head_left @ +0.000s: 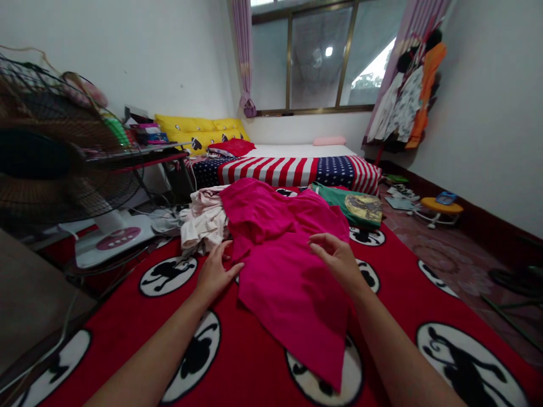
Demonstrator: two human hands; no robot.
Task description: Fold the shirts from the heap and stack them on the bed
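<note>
A bright pink garment (292,265) lies spread and wrinkled across the red blanket (250,350), which has white circles with black figures. At the garment's left edge is my left hand (215,272), fingers apart and holding nothing. My right hand (337,259) hovers over or rests on the right side of the pink cloth; I cannot tell if it touches. Its fingers are curved and apart, with nothing between them. Crumpled cream clothing (203,217) sits beyond my left hand, and a green garment with a gold print (350,203) lies at the back right.
At the left stands a fan (114,237) beside a cluttered table (139,150). A second bed with a striped, starred cover (275,169) is under the window. On the floor to the right is a yellow stool (441,206). Clothes (411,102) hang in the right corner.
</note>
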